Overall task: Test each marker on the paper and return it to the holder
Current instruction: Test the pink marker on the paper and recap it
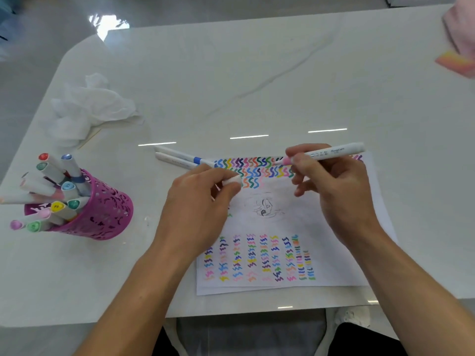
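Observation:
My right hand (pixel 334 191) grips a white marker (pixel 331 151) with a pink tip, uncapped, its tip just above the top rows of squiggles on the paper (pixel 341 253). My left hand (pixel 200 201) pinches the marker's white cap (pixel 232 181) over the paper's left edge. Two more white markers (pixel 177 156) lie on the table just beyond my left hand, one with a blue band. The purple perforated holder (pixel 102 209) stands at the left with several capped markers leaning out of it.
Crumpled white tissue (pixel 87 106) lies on the white marble table (pixel 231 80) behind the holder. At the far right corner another person's hand (pixel 462 32) is beside a pink-orange block (pixel 452 61). The table's front edge runs just below the paper.

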